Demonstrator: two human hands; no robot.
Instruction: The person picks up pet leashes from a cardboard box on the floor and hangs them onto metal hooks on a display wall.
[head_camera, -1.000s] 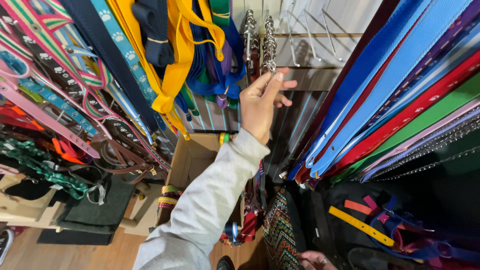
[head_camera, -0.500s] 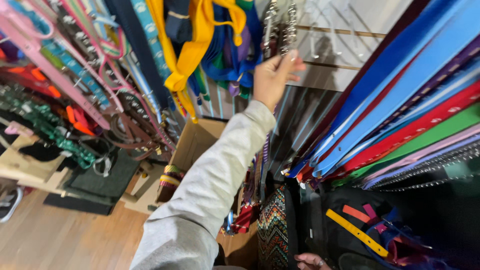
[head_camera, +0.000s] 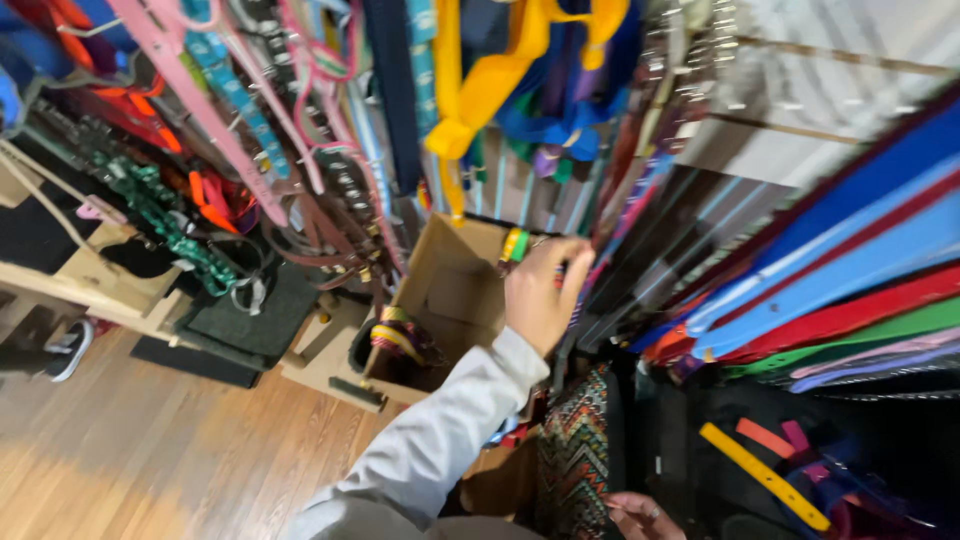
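Head view, your left hand: your left hand (head_camera: 540, 300), in a pale grey sleeve (head_camera: 440, 445), is raised in front of the hanging straps, back of the hand toward the camera.
Head view, fingers: your fingers (head_camera: 572, 262) are curled and nearly closed around the hanging dark straps (head_camera: 585, 300); whether they truly grip one you cannot tell, as the frame is blurred.
Head view, straps, lie: the straps run up and down, long axis near vertical, touching your fingertips on their far side and passing down beside your wrist.
Head view, small item: a yellow-green loop (head_camera: 514, 244) sits just beside your thumb, at the upper left of the hand.
Head view, box: an open cardboard box (head_camera: 455, 290) stands just left of the hand and below it.
Head view, your right hand: your right hand (head_camera: 640, 515) is low at the frame's bottom edge, near a zigzag-patterned cloth (head_camera: 575, 460); its grip cannot be told.
Head view, nearer hand: the left hand, by far.
Head view, surroundings: blue, red and green bands (head_camera: 840, 290) at right; wood floor (head_camera: 120, 460) at lower left.
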